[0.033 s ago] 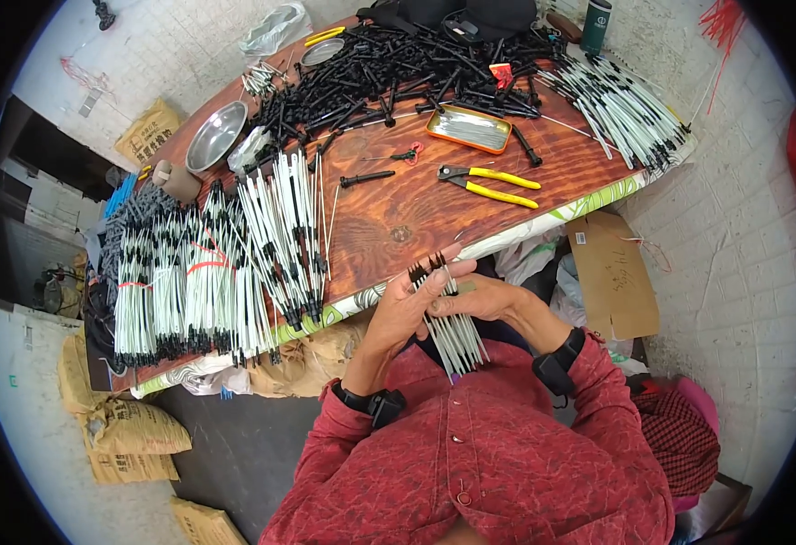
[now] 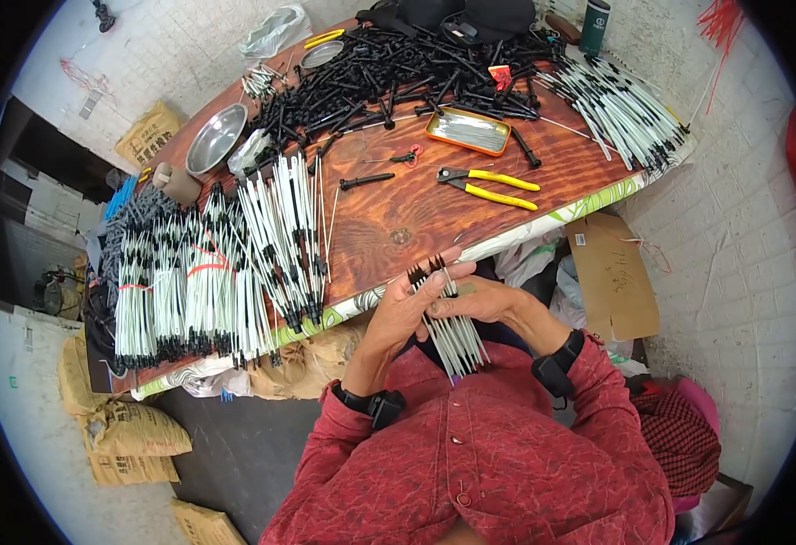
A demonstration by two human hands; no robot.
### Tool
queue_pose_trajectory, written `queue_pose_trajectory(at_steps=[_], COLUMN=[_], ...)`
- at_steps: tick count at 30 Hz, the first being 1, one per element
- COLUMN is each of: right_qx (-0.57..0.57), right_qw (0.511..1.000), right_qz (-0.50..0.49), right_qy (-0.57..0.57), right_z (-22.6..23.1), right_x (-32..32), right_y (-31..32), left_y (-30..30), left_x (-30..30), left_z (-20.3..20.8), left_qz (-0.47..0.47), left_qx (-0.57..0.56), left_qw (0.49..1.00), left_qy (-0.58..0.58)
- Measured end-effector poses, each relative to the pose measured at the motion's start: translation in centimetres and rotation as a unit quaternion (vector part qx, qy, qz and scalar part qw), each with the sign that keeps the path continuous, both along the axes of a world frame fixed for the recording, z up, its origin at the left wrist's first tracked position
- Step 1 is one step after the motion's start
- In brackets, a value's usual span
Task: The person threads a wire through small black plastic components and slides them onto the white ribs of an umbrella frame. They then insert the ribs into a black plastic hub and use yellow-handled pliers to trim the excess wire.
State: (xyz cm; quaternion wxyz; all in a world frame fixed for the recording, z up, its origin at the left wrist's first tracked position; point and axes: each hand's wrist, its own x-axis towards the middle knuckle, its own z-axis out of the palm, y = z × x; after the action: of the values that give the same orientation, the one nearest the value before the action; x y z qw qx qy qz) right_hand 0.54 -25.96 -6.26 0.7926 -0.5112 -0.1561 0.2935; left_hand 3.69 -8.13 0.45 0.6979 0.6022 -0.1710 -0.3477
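Note:
Between my hands, in front of my chest, is a small bundle of thin white rods with black tips (image 2: 457, 341). My left hand (image 2: 404, 304) is closed round the bundle near its black ends, with the thumb pressed across them. From the other side my right hand (image 2: 484, 295) grips the same rods, its fingers partly hidden behind them. The black tips point toward the table and the pale ends hang toward my shirt. Just beyond my hands lies the near edge of the wooden table (image 2: 370, 232).
Bundled white rods (image 2: 175, 291) line the table's left edge; more white rods (image 2: 629, 113) lie at right. A heap of black plastic parts (image 2: 370, 77) covers the back. Yellow-handled pliers (image 2: 498, 188), small scissors (image 2: 407, 156), an orange-rimmed tin (image 2: 468, 130) and a steel bowl (image 2: 216, 138) are on the table.

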Motion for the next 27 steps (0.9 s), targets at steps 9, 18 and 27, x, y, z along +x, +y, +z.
queue_pose_trajectory(at_steps=[9, 18, 27], right_qx=[0.021, 0.045, 0.037], right_qw=[0.999, 0.999, 0.999], right_qz=[-0.011, -0.013, -0.019], right_qy=[-0.030, -0.024, -0.009], right_z=[1.7, 1.1, 1.1], right_x=[-0.5, -0.2, 0.1], right_y=[-0.3, -0.2, 0.4], left_y=[1.3, 1.3, 0.6], left_x=[-0.9, -1.3, -1.0], left_z=[-2.7, -3.9, -3.7], left_qz=[0.077, 0.197, 0.267], left_qx=[-0.098, -0.139, -0.182], left_qw=[0.992, 0.970, 0.946], left_qy=[-0.008, 0.015, 0.014])
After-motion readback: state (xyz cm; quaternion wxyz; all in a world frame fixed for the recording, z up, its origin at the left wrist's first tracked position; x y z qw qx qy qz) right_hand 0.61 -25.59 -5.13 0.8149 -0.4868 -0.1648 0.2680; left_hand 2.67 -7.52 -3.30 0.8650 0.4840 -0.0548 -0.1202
